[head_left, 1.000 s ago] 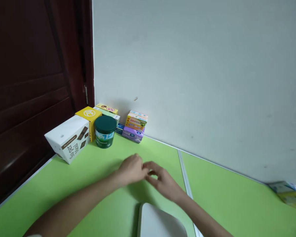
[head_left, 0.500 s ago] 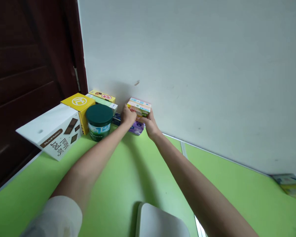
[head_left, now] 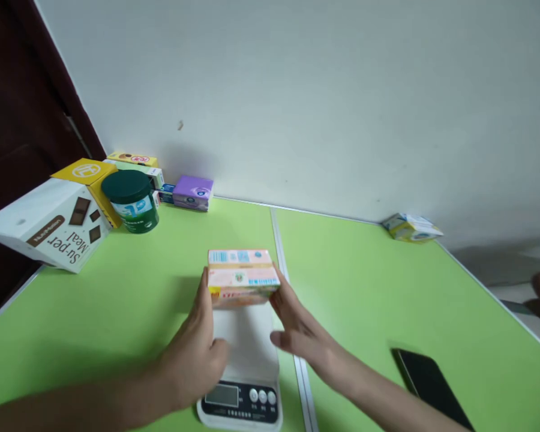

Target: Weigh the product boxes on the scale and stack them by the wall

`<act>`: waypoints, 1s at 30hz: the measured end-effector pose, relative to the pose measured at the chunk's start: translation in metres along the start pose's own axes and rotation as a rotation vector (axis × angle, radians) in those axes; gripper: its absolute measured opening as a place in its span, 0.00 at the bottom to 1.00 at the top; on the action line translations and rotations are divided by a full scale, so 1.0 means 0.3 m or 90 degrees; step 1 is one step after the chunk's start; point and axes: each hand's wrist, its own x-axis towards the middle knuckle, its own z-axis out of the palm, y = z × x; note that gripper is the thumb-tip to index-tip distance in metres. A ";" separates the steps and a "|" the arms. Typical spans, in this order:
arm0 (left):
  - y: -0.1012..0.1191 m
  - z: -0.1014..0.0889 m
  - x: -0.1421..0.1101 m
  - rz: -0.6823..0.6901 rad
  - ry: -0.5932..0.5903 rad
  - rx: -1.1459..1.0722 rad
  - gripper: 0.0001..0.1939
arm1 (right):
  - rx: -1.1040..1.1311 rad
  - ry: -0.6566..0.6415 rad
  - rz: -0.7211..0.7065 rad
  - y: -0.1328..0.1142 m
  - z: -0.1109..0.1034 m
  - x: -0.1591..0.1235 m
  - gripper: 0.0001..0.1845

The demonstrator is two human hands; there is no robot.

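Between my two hands is a pink printed carton [head_left: 243, 277], gripped from its left and right sides. The fingers of my left hand [head_left: 198, 348] press on its left side, with the thumb free of it. On the right side, my right hand [head_left: 301, 327] holds with its fingers, its thumb also standing away. Directly under the carton is a white kitchen scale [head_left: 247, 348], partly hidden by the carton and my left hand. Its dark panel with a display [head_left: 222, 396] and round buttons faces me. Whether the carton touches the scale's plate I cannot tell.
At the back left stand a green tub [head_left: 132, 201], a white "Su-per Meal" box [head_left: 49, 222], a yellow box [head_left: 83, 171] and a purple pack [head_left: 193, 192] by the wall. A yellow-and-white box [head_left: 411, 228] lies back right. A dark phone [head_left: 432, 384] lies front right.
My hands have brought the carton from the wall toward me, over the scale. The purple pack by the wall is now uncovered. The view has turned right and down.
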 end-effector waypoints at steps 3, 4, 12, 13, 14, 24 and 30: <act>-0.080 0.060 -0.097 -0.008 -0.017 0.024 0.48 | 0.009 -0.023 0.068 0.061 0.036 -0.141 0.57; -0.099 0.071 -0.114 -0.005 -0.012 0.039 0.48 | 0.009 -0.031 0.078 0.073 0.045 -0.167 0.58; -0.115 -0.002 -0.131 0.010 0.071 0.175 0.44 | -0.081 0.041 0.076 0.083 -0.002 -0.202 0.53; -0.112 -0.028 -0.121 0.014 0.095 0.203 0.44 | -0.110 0.073 0.083 0.074 -0.023 -0.196 0.52; -0.111 -0.055 -0.108 0.020 0.110 0.232 0.45 | -0.138 0.094 0.091 0.065 -0.042 -0.187 0.51; -0.114 -0.147 0.105 0.134 -0.007 0.328 0.29 | -0.274 -0.015 0.006 0.071 -0.087 -0.034 0.51; 0.020 -0.057 0.137 0.027 -0.037 0.270 0.32 | -0.192 -0.004 -0.065 0.059 -0.179 -0.121 0.44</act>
